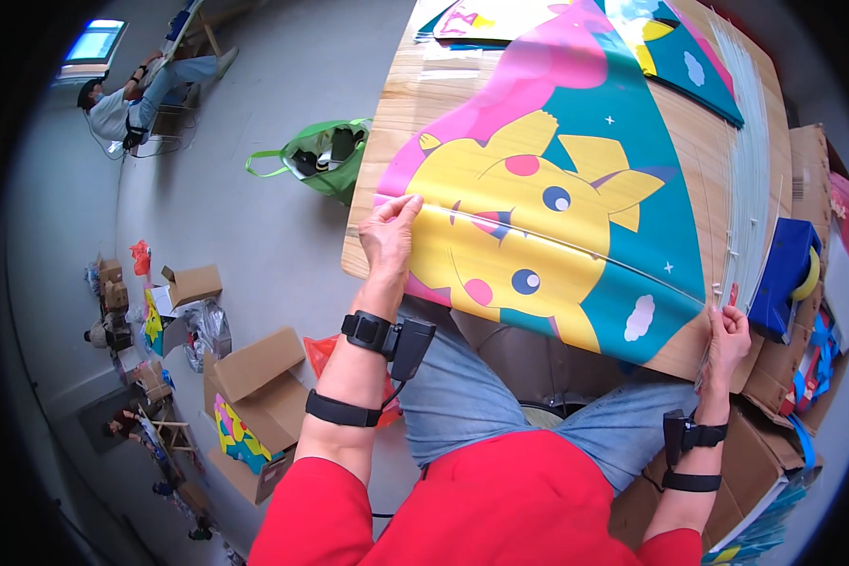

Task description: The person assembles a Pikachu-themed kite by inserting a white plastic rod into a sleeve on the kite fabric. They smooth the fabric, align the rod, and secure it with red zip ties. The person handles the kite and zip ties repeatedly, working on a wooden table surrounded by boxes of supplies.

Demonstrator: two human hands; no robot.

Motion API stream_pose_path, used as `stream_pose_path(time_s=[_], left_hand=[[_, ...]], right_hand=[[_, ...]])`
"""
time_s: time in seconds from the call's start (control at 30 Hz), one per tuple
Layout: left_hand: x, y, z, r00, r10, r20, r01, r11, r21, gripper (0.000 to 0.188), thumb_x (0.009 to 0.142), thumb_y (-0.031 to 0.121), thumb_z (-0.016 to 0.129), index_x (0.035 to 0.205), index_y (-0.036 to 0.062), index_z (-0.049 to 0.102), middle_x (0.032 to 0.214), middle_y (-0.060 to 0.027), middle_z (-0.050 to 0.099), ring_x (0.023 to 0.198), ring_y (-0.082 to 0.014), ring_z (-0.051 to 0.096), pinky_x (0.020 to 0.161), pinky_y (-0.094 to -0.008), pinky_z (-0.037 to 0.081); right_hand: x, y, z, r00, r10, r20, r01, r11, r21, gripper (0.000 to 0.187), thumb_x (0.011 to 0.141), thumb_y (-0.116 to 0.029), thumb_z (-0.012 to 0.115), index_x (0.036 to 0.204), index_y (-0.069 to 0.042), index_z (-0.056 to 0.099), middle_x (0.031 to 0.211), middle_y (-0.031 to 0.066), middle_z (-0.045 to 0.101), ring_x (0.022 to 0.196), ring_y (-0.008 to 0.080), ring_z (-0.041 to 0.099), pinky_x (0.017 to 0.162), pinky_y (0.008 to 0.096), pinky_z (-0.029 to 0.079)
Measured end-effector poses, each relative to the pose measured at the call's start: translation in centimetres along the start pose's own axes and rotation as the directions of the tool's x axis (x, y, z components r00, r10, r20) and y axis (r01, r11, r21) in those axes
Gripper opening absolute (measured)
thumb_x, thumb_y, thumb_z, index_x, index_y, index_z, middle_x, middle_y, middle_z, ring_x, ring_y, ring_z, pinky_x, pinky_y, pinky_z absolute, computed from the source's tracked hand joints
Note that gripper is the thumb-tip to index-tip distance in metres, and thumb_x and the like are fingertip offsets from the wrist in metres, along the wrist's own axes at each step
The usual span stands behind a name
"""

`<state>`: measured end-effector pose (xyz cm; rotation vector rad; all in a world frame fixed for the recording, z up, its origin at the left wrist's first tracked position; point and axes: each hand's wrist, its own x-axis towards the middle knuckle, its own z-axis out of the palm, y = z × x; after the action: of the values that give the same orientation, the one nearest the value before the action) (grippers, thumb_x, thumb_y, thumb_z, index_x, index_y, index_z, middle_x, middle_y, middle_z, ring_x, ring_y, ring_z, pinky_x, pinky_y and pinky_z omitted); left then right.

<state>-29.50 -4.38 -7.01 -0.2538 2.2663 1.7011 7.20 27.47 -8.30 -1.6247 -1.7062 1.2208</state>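
A kite sail point(651, 203), pink and teal with a yellow cartoon creature, is spread on a wooden table point(357, 236). Across its middle runs a thin pale rod point(594, 255), sloping down to the right. My left hand point(389, 241) pinches the rod's left end at the pink edge of the sail, fingers closed. Beyond the teal corner, my right hand point(726, 338) is closed in a pinch at the other end of the rod, beside the tips of a bundle of thin white rods point(753, 160). Exactly what lies between the right fingertips is partly hidden.
More printed sails point(693, 71) lie at the table's far side. A blue tape dispenser point(785, 274) stands right, by cardboard boxes point(809, 174). A green bag point(335, 179) and an opened carton point(264, 377) sit on the floor at left. Another person point(123, 108) sits far left.
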Motion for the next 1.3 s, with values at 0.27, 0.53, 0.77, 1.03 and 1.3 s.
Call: stream_pose_path(time_s=[0.27, 0.53, 0.77, 1.03, 1.3], left_hand=[[-0.2, 0.5, 0.5, 0.999, -0.047, -0.014, 0.047, 0.999, -0.002, 0.018, 0.078, 0.013, 0.072, 0.091, 0.0008, 0.069, 0.08, -0.0029, 0.065, 0.07, -0.0084, 0.057, 0.064, -0.0204, 0.046], [-0.5, 0.5, 0.6, 0.998, -0.044, -0.035, 0.043, 0.999, -0.014, 0.017, 0.077, 0.015, 0.073, 0.088, 0.0028, 0.069, 0.07, 0.0022, 0.061, 0.052, -0.0031, 0.042, 0.047, -0.0194, 0.031], [-0.2, 0.0, 0.8, 0.995, -0.089, -0.051, 0.089, 0.996, -0.005, 0.017, 0.078, 0.011, 0.071, 0.09, 0.0008, 0.069, 0.081, -0.0019, 0.065, 0.073, -0.0081, 0.057, 0.067, -0.0212, 0.047], [0.3, -0.6, 0.2, 0.994, -0.08, -0.08, 0.082, 0.997, 0.017, 0.02, 0.077, 0.013, 0.073, 0.093, 0.001, 0.069, 0.083, -0.0034, 0.065, 0.074, -0.0099, 0.059, 0.068, -0.022, 0.047], [0.4, -0.3, 0.5, 0.997, -0.053, -0.049, 0.057, 0.994, 0.094, 0.02, 0.077, 0.02, 0.073, 0.092, 0.0067, 0.07, 0.066, 0.0057, 0.059, 0.044, -0.0009, 0.034, 0.038, -0.0188, 0.023]], right_hand=[[-0.3, -1.2, 0.2, 1.0, -0.016, -0.019, 0.015, 0.998, -0.06, 0.023, 0.075, -0.007, 0.073, 0.09, 0.0, 0.057, 0.074, -0.0001, 0.059, 0.067, 0.004, 0.05, 0.062, 0.0163, 0.04], [-0.2, -1.6, 0.5, 0.999, -0.042, -0.031, 0.04, 0.997, -0.063, 0.021, 0.075, -0.006, 0.073, 0.087, 0.0, 0.057, 0.074, 0.0009, 0.059, 0.066, 0.0044, 0.051, 0.063, 0.0166, 0.041], [-0.1, -1.4, 0.5, 0.998, -0.055, -0.035, 0.053, 0.997, -0.054, 0.021, 0.074, -0.006, 0.074, 0.086, 0.0, 0.058, 0.073, 0.001, 0.06, 0.065, 0.0044, 0.052, 0.061, 0.0163, 0.041], [0.3, -1.3, 1.3, 0.994, -0.091, -0.061, 0.09, 0.996, -0.021, 0.022, 0.073, -0.006, 0.075, 0.084, 0.001, 0.058, 0.07, 0.0018, 0.061, 0.062, 0.0047, 0.053, 0.057, 0.0167, 0.043], [-0.3, -1.4, 1.2, 0.992, -0.095, -0.081, 0.091, 0.994, -0.055, 0.024, 0.07, -0.007, 0.077, 0.081, 0.001, 0.058, 0.071, 0.0053, 0.063, 0.064, 0.0077, 0.057, 0.06, 0.0198, 0.046]])
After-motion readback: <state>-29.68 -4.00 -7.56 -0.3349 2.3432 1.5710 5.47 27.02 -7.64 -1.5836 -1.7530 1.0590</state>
